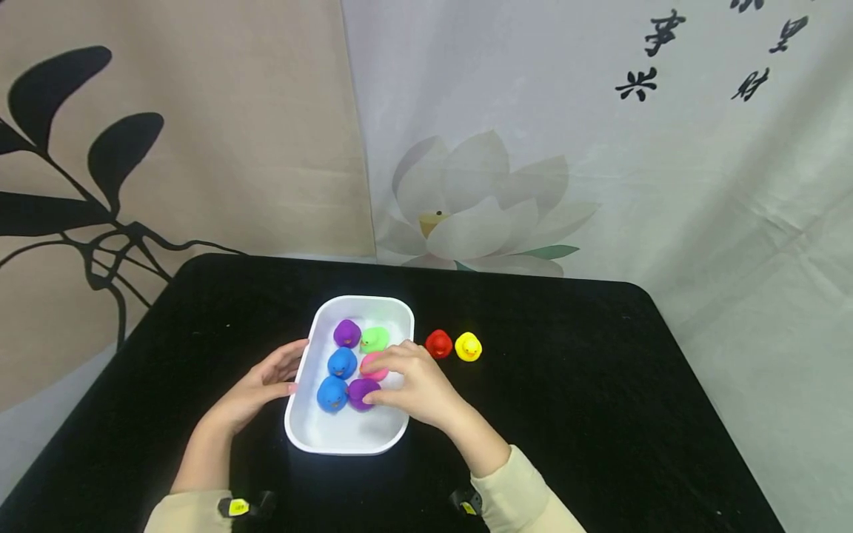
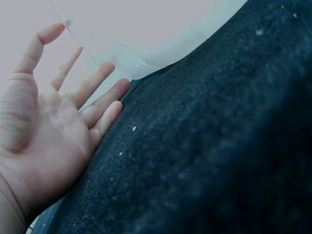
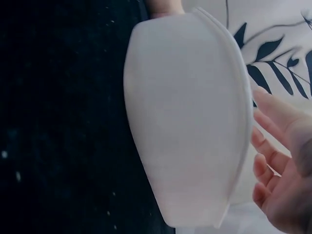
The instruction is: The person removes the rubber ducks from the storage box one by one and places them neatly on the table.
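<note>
While your left hand (image 1: 266, 385) rests open-fingered against the white plastic tray (image 1: 313, 438) on the black desk (image 1: 600, 414), your right hand (image 1: 413, 381) seems to pinch the purple rubber duck (image 1: 360, 392) inside; lift it straight up.

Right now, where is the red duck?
In the head view, the red duck sits on the black table, just right of the white tray, beside the yellow duck.

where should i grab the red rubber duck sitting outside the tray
Pinch the small red rubber duck across its round body from above, front and back. The yellow rubber duck sits close on one side and the white plastic tray on the other, so its sides are crowded; the top is open.
</note>
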{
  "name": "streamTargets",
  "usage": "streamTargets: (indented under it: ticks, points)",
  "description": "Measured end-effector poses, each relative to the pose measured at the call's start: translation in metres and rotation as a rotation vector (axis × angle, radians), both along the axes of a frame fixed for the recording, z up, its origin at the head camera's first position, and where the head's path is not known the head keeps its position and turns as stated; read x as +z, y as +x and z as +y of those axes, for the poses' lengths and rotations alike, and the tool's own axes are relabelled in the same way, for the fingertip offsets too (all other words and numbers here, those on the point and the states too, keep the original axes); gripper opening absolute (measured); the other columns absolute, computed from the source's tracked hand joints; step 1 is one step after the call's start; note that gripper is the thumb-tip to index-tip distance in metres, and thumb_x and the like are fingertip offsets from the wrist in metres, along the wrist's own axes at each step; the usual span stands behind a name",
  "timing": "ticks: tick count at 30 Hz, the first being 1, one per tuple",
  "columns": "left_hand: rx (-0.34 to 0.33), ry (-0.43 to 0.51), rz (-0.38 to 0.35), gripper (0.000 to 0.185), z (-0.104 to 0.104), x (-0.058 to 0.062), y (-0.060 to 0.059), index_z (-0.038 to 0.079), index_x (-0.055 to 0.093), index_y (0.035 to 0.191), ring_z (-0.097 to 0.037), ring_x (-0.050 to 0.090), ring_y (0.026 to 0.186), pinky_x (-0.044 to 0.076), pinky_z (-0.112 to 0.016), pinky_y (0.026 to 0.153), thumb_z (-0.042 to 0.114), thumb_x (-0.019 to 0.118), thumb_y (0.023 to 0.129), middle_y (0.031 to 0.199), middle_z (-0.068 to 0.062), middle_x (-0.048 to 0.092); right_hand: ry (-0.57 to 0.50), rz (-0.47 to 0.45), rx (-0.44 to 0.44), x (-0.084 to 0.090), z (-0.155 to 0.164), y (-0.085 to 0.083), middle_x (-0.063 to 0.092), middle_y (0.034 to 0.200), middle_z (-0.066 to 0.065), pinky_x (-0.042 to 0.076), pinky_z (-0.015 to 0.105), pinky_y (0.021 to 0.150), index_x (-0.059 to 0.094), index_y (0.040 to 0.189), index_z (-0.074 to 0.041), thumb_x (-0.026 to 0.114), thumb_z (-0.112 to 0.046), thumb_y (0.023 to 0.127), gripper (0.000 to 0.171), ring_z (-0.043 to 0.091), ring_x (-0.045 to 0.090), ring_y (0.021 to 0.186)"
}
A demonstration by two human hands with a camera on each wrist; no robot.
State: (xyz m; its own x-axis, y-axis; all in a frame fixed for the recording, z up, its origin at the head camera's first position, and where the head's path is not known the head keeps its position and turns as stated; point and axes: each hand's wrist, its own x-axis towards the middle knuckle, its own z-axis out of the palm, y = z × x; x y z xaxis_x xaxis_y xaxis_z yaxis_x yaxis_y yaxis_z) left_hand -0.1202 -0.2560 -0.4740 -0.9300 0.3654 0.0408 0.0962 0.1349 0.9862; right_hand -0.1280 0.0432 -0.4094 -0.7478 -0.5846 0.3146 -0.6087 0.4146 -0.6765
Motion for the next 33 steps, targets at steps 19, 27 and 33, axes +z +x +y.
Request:
streamTargets:
  ticks: [19,27,33]
  points:
    - [-0.054,0.019,0.024,0.062,-0.002,-0.002,-0.002,0.013,0.026,0.14,-0.032,0.039,0.12,0.04,-0.052,0.087,0.006,0.054,0.085,0.141,-0.012,0.031,0.276,0.082,0.105,-0.007,-0.044,-0.008,0.06,0.102,-0.016,0.036,0.025,0.087,0.066,0.108,-0.026,0.074,-0.04,0.07,0.042,-0.001,0.046,0.095]
    - [-0.048,0.012,0.024,0.061,-0.002,-0.002,-0.002,0.013,0.026,0.14,-0.034,0.038,0.12,0.039,-0.053,0.087,0.007,0.054,0.085,0.141,-0.012,0.031,0.342,0.035,0.105,-0.01,-0.053,-0.015,0.059,0.102,-0.02,0.035,0.027,0.089,0.065,0.109,-0.029,0.074,-0.042,0.068,0.044,-0.002,0.045,0.093]
    - [-0.044,0.009,0.022,0.061,-0.001,-0.001,-0.001,0.014,0.027,0.14,-0.035,0.038,0.12,0.039,-0.053,0.087,0.007,0.054,0.085,0.141,-0.013,0.031,0.38,0.009,0.103,-0.012,-0.057,-0.018,0.059,0.1,-0.021,0.035,0.027,0.09,0.066,0.108,-0.03,0.075,-0.041,0.067,0.043,-0.001,0.046,0.092]
